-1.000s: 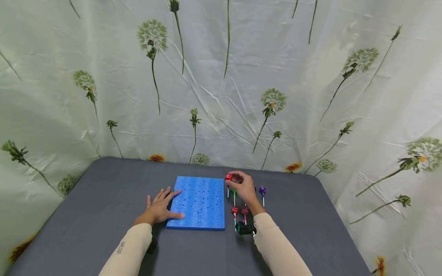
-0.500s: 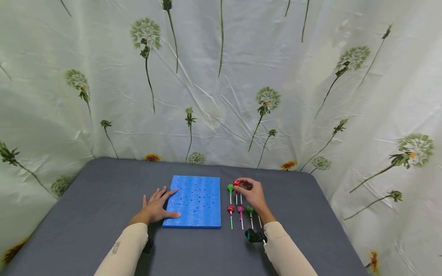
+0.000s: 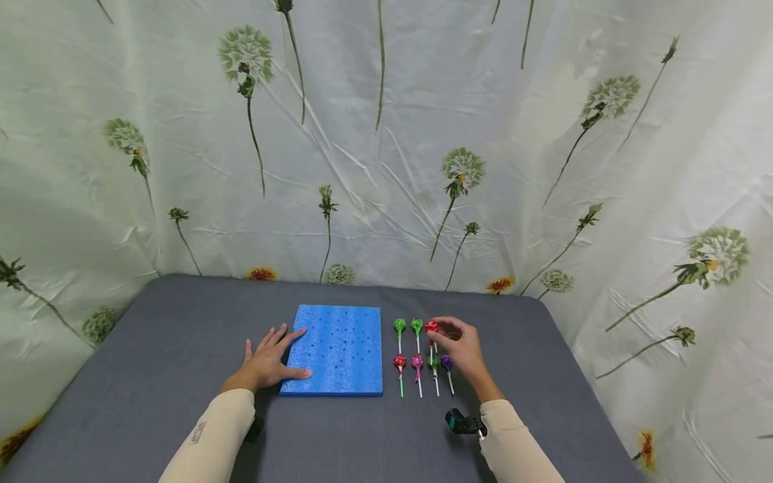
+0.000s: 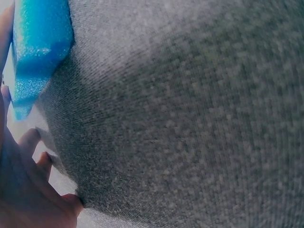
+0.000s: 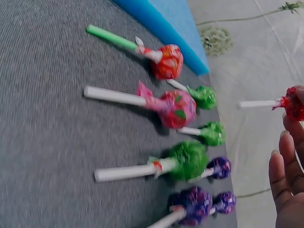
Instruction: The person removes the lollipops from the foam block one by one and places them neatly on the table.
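My left hand (image 3: pixel 266 362) lies spread at the left edge of a blue foam board (image 3: pixel 338 349) dotted with small holes. Its thumb and index finger rest on the board's top. With its fingertips, my right hand (image 3: pixel 465 345) pinches a red-wrapped lollipop (image 5: pixel 293 103) by the head, its white stick free and raised above the table. Below it two rows of lollipops lie flat. The front row has a red one (image 5: pixel 167 61), a pink one (image 5: pixel 176 109), a green one (image 5: pixel 188 160) and a purple one (image 5: pixel 191 204). Behind are green (image 3: pixel 400 325) and purple lollipops (image 5: pixel 220 167).
A grey cloth-covered table (image 3: pixel 181 349) carries everything. Behind it hangs a pale curtain (image 3: pixel 362 147) printed with dandelions. A black wrist device (image 3: pixel 464 422) sits under my right wrist, near the front row's sticks.
The right hand has carried the red lollipop rightward, away from the board's edge, over the back row, uncovering green lollipops. My left hand stays on the board. The head view has shifted slightly.
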Motion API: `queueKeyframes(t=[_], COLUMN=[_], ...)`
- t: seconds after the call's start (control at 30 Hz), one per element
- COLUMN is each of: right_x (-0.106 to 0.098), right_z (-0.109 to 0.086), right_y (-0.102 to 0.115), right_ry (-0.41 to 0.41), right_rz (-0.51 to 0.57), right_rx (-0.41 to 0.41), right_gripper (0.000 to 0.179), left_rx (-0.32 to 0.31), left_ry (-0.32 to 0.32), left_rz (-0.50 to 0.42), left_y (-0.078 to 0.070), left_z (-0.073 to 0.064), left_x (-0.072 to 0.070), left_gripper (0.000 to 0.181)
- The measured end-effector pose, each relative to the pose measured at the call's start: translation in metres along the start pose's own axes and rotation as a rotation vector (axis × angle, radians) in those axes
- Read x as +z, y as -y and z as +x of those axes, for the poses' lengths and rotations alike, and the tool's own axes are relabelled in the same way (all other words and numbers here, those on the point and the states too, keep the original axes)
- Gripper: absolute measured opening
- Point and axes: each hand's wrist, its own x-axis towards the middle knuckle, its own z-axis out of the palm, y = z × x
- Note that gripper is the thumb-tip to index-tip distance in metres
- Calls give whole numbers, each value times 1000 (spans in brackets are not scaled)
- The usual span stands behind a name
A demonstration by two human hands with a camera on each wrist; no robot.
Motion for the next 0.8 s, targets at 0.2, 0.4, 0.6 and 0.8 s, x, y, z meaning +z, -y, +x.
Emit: queueKeyframes(t=[0.2,0.4,0.6,0.8], right_x=[-15,-25,-34,-46], right_z=[2,-6,-14,-19], right_y=[-35,-50,-64,-81], right_ry=[-18,-71,-93,-114], right_rz=[19,12,35,-41], right_rx=[28,43,64,113], right_gripper=[27,28,27,25], left_rx=[11,7,22,21], left_ry=[-8,1,4,7], left_rz=[-2,-8,-10,-2], left_y=[1,1,1,0], left_z=[2,0,-2,-1], left_x=[3,2,-4,-4], left_gripper=[104,103,102,101])
